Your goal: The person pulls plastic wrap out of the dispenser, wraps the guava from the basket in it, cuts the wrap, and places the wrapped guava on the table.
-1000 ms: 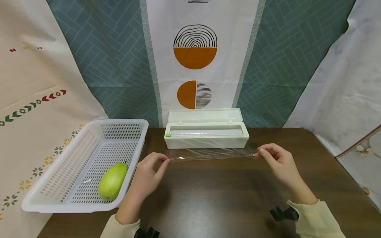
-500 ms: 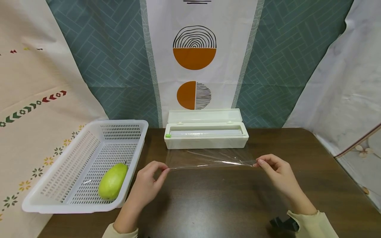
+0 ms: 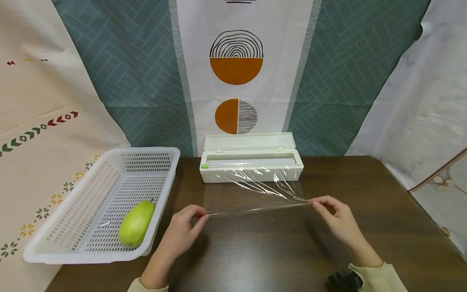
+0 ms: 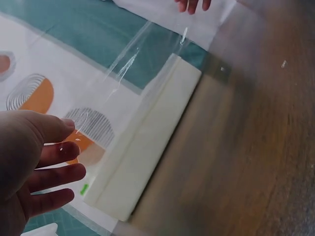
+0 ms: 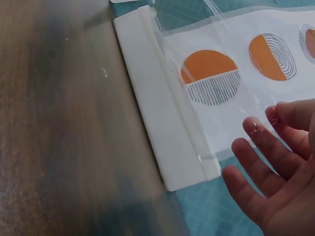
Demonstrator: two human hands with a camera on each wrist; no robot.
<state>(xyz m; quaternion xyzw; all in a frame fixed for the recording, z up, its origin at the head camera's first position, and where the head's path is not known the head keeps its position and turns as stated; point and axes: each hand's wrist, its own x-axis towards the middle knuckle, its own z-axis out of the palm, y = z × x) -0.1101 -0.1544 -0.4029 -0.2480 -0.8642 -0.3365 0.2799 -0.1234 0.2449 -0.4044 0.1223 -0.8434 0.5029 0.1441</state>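
A sheet of clear plastic wrap (image 3: 251,198) stretches from a white wrap dispenser box (image 3: 251,174) toward the person. My left hand (image 3: 184,229) pinches the sheet's left front corner between thumb and index finger. At the right front corner, my right hand (image 3: 337,219) pinches the wrap the same way, a little farther from the body than the left. Bright creases run from the box to the right fingertips. The box lid stands raised, showing the roll inside and a small green slider (image 3: 204,166) at the left end. In the right wrist view, wrap clings to the fingertips (image 5: 253,123).
On the left, a white perforated basket (image 3: 166,202) holds a green pear-like fruit (image 3: 136,223) and a small white strip (image 3: 105,224). The dark wooden table (image 3: 262,255) spreads in front of the box. Patterned cloths (image 3: 146,81) hang behind.
Both hands have drawn the wrap toward the body, so a longer sheet shows. Lately the left hand came nearer still, while the right rose slightly and creases formed on its side.
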